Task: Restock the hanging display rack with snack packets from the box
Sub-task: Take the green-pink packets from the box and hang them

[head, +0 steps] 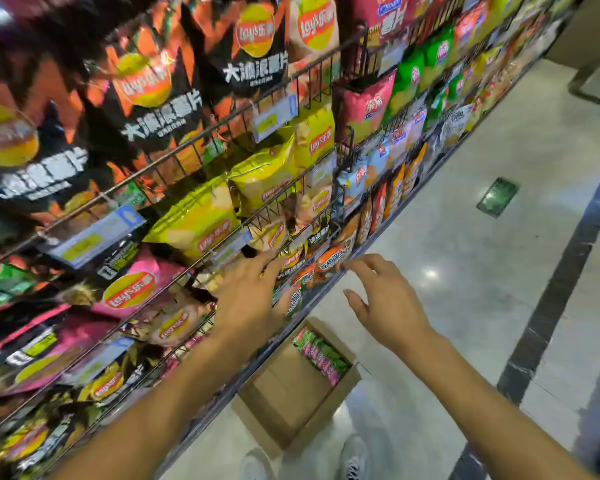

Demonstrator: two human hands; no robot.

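Observation:
A tall wire display rack (201, 140) full of chip bags fills the left and centre of the view. On the floor below stands an open cardboard box (291, 393) with several pink and green snack packets (321, 355) along its far side. My left hand (253, 299) reaches to a low shelf, its fingers straight against small orange and black packets (329, 261). My right hand (385, 303) hovers just right of the rack's edge, fingers spread and holding nothing.
Yellow chip bags (201, 216) lean out of the middle shelf above my left hand. Blue price tags (94, 233) hang on the rails. Polished floor (482, 271) runs to the right, with a green sign (497, 195) set in it. My shoes (355, 455) show beside the box.

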